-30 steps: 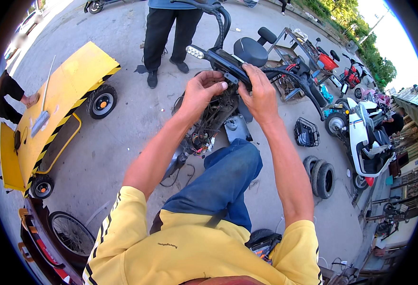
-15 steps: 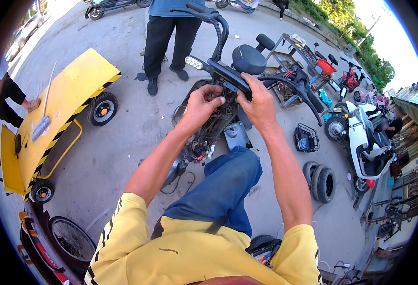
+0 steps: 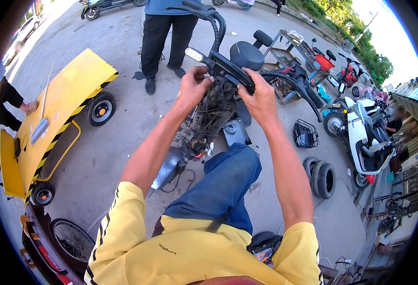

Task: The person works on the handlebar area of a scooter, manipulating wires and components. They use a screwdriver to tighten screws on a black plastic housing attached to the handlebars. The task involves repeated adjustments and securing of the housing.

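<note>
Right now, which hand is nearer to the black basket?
Right. In the picture, the right hand is up and left of the basket, on the right end of the panel; the left hand is farther left, near the panel's other end.

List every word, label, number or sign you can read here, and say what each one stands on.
No text here can be read with certainty.
Yellow shirt: one short dark line of lettering on the front, too small and blurred to read.
Red strip at lower left: light marks, too blurred to tell whether they are letters.
Yellow cart: black-and-yellow striped edge, no words made out.
Black panel: no lettering made out.
</note>
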Available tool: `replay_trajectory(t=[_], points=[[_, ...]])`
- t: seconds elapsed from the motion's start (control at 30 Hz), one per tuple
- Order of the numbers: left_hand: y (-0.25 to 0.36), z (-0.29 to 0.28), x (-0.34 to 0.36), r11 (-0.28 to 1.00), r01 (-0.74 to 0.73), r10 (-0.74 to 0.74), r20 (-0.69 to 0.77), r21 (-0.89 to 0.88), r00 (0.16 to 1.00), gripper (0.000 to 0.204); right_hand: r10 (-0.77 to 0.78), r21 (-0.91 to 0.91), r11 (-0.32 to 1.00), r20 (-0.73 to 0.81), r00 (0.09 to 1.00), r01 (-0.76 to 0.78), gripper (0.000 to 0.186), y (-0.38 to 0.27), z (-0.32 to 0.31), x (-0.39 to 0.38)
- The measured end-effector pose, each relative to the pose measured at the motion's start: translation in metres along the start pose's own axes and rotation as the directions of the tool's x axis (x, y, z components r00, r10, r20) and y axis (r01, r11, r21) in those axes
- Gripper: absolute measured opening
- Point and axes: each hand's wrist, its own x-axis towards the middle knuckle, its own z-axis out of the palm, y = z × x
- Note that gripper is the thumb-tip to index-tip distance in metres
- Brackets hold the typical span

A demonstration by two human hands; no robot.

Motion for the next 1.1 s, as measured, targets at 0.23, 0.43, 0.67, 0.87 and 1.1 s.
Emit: replay_trajectory(t=[0.23, 0.43, 0.67, 0.87, 1.1], points=[[0.021, 0.007, -0.026, 0.997, 0.063, -0.059, 0.082, -0.046, 0.995, 0.022, 0.001, 0.042, 0.999, -0.012, 1.0, -0.001, 0.044, 0.002, 0.003, 0.0], [0.004, 0.022, -0.03, 0.985, 0.018, -0.032, 0.076, 0.174, 0.997, 0.036, -0.013, -0.002, 1.0, -0.024, 1.0, 0.013, 0.045, -0.002, 0.004, 0.0], [0.009, 0.025, -0.034, 0.944, -0.034, 0.027, 0.026, 0.33, 0.999, 0.03, 0.0, 0.002, 1.0, -0.019, 1.0, 0.0, 0.044, -0.001, 0.003, -0.002], [-0.017, 0.029, -0.025, 0.993, -0.001, 0.006, -0.039, 0.115, 0.999, 0.027, 0.006, -0.006, 1.0, -0.027, 1.0, -0.006, 0.045, -0.001, 0.006, -0.002], [-0.015, 0.037, -0.028, 0.981, -0.039, 0.058, -0.096, 0.192, 0.994, 0.022, 0.036, -0.005, 0.999, -0.026, 0.999, -0.036, 0.044, 0.002, 0.008, -0.003]])
